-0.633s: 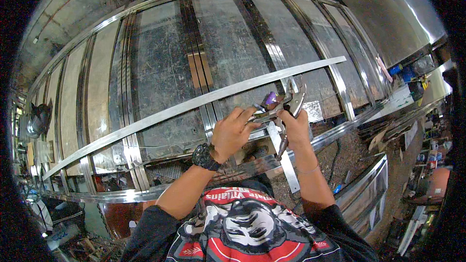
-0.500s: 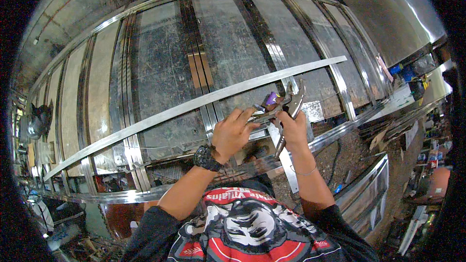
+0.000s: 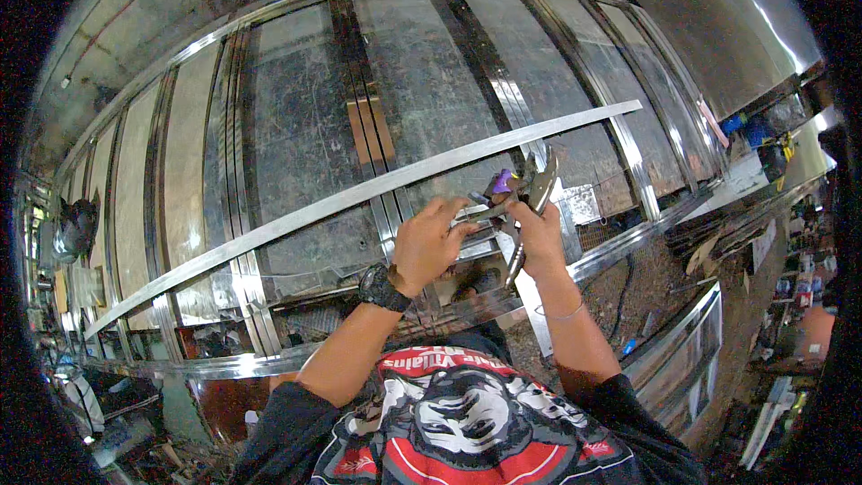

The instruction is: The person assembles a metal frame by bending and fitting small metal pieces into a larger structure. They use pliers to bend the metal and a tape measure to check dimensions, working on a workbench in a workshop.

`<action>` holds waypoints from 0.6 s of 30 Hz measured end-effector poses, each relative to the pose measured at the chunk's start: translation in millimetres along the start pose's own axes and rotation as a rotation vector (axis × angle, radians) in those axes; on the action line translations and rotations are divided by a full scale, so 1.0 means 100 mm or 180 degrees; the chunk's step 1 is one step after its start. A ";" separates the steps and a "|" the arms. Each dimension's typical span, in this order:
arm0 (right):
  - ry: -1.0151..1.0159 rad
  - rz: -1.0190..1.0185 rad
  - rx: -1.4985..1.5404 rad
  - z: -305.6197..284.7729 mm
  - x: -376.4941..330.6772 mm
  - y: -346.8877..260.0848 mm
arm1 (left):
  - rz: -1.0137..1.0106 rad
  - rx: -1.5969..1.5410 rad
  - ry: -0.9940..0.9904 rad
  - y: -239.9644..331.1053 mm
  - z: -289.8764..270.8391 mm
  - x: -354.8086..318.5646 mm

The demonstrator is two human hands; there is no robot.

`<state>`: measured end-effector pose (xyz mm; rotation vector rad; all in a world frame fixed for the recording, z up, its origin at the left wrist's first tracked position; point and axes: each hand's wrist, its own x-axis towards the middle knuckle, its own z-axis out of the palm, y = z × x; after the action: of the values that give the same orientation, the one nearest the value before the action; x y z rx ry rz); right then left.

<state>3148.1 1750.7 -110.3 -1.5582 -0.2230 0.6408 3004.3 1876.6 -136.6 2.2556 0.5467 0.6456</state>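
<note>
With the right hand (image 3: 539, 238) gripping the locking pliers (image 3: 530, 202) and the left hand (image 3: 429, 242) pinching the small metal strip (image 3: 480, 213) at nine o'clock of their head, squaring the strip before clamping seemed wise.

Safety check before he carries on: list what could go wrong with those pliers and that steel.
Both bare hands, left hand and right hand, crowd the locking pliers at the frame; a slip could likely pinch or cut fingers. The long loose strip lies slanted across the frame and might slide off.
</note>
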 end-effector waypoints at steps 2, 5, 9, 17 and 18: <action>-0.0149 0.0240 -0.0141 -0.06 0.03 -0.14 | -0.0067 -0.0115 -0.0099 -0.06 -0.03 0.07; 0.0015 0.0084 -0.0247 -0.44 0.18 -0.08 | -0.0184 -0.0460 -0.0206 -0.10 -0.14 0.17; 0.0212 -0.0529 -0.2103 -0.80 0.25 -0.01 | -0.0296 -0.0623 -0.0476 -0.08 -0.25 0.12; 0.0235 -0.0825 -0.4670 -1.39 0.18 0.69 | -0.0425 -0.1140 -0.0990 -0.04 -0.32 0.04; 0.0216 -0.0658 -0.4769 -1.44 0.17 0.76 | -0.0483 -0.1230 -0.1070 -0.03 -0.35 0.03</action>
<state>3218.7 1628.0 -192.6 -2.9043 -0.9437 0.1710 2985.7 1898.0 -116.3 1.8819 0.3821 0.2580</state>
